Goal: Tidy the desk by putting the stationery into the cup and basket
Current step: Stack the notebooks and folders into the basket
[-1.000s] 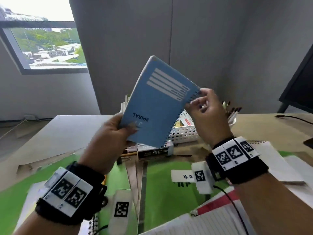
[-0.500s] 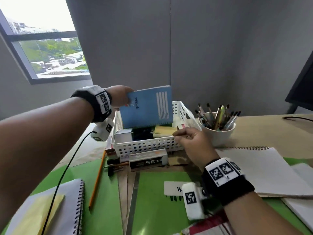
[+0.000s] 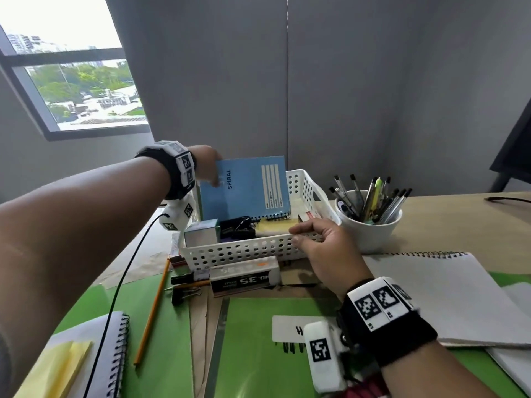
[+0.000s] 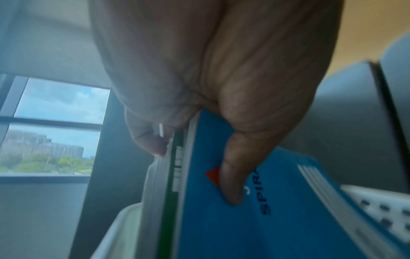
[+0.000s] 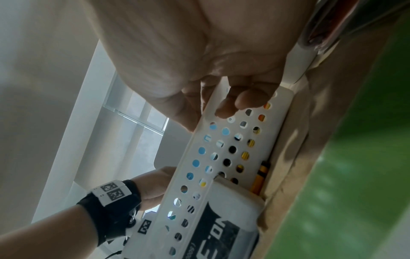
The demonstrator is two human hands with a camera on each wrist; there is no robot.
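Fig.: my left hand (image 3: pixel 204 165) pinches the blue spiral notebook (image 3: pixel 244 191) at its top left edge, thumb (image 4: pixel 233 185) on the cover, other fingers behind, w/ a green-edged pad caught in the same grip (left-wrist view). The notebook stands on edge, roughly upright, inside the white perforated basket (image 3: pixel 247 249) against its far-left side, spiral binding down. My right hand (image 3: pixel 321 248) clamps the basket's near wall by the right corner: thumb inside over the rim, fingertips (image 5: pixel 226 110) on the outer holes. Also in the basket: a small pale box (image 3: pixel 202 235), black items beside it (too dark to identify), a yellow pad (image 3: pixel 275 226). The white cup (image 3: pixel 369 228) w/ pens stands just right of the basket on the worktop (image 3: pixel 459 219). Touching the basket's front wall lies a box marked NO.35 (image 3: pixel 244 278); near it, to its left, a marker (image 3: pixel 189 278), a binder clip (image 3: pixel 185 294) and a pencil (image 3: pixel 152 308) on the green mat (image 3: pixel 247 354). An open spiral pad (image 3: pixel 448 294) lies near right; another notebook w/ yellow sticky notes (image 3: pixel 57 369) at near left.
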